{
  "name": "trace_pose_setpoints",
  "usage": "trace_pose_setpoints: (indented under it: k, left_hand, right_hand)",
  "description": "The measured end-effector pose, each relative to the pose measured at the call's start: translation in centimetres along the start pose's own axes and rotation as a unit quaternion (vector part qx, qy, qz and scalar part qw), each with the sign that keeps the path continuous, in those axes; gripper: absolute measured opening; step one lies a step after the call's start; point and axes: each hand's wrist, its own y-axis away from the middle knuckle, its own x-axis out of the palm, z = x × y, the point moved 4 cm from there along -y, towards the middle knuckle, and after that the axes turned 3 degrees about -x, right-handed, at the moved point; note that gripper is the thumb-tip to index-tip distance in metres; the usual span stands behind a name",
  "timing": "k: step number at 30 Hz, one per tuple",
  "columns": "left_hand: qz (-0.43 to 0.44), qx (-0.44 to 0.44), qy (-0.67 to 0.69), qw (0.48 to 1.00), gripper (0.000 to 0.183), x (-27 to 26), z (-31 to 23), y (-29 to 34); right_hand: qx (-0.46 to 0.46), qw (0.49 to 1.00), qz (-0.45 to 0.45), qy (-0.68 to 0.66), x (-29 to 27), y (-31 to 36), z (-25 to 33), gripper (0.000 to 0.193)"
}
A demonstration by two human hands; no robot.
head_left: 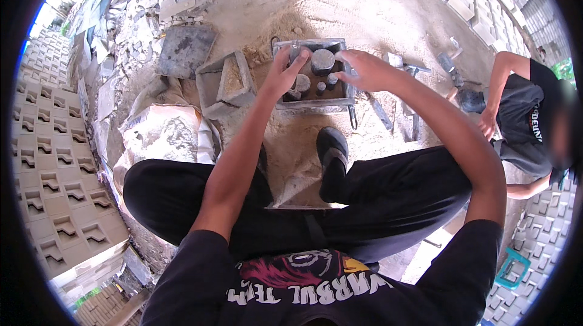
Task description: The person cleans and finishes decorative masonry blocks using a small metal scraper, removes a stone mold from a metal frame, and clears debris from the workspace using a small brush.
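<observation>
A grey rectangular mould box (313, 107) with raised walls and end handles sits on the sandy ground before me. Inside stand several upright cylinders, among them a wide round one (322, 61), a middle-sized one (302, 82) and a thin one (320, 88). My left hand (283, 76) is at the box's far left corner, its thumb and fingers closed around a slim grey cylinder (295, 48). Over the right wall reaches my right hand (364, 71), its thumb and fingers apart, close to a small cylinder (332, 81). Its fingertips are slightly blurred.
Left of the box lie a partitioned grey mould (243, 92), a dark flat plate (187, 50) and an open sack of pale powder (164, 135). Tools, including a flat bar (381, 113), lie at right. Another person (522, 107) sits there. Stacked blocks (57, 174) line the left.
</observation>
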Motion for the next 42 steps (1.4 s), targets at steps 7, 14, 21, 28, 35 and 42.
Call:
trace_pose_setpoints:
  k: [7, 14, 21, 28, 35, 42]
  left_hand:
    - [0.037, -0.072, 0.339, 0.937, 0.068, -0.6, -2.4, -2.2]
    - [-0.185, -0.291, -0.053, 0.937, 0.065, -5.2, 16.8, 2.4]
    - [-0.233, -0.348, -0.063, 0.906, 0.072, 0.1, 13.1, 4.0]
    - [-0.239, -0.501, -0.083, 0.828, 0.073, -0.5, 14.5, 2.5]
    - [-0.253, -0.497, -0.136, 0.819, 0.067, -0.4, 13.6, 1.2]
    - [-0.261, -0.506, -0.157, 0.807, 0.060, -1.2, 14.0, 1.4]
  right_hand:
    - [0.088, 0.968, -0.145, -0.187, 3.6, -4.2, 6.0, 0.069]
    - [0.133, 0.816, -0.284, -0.485, 4.0, -9.7, 8.9, 0.054]
    - [0.125, 0.825, -0.186, -0.519, 3.5, -6.9, 6.2, 0.046]
    - [0.140, 0.812, -0.217, -0.523, 4.3, -6.5, 4.2, 0.048]
    - [0.175, 0.834, -0.230, -0.470, 5.3, -5.6, 3.9, 0.046]
    - [0.165, 0.821, -0.256, -0.483, 4.1, -7.9, 6.5, 0.045]
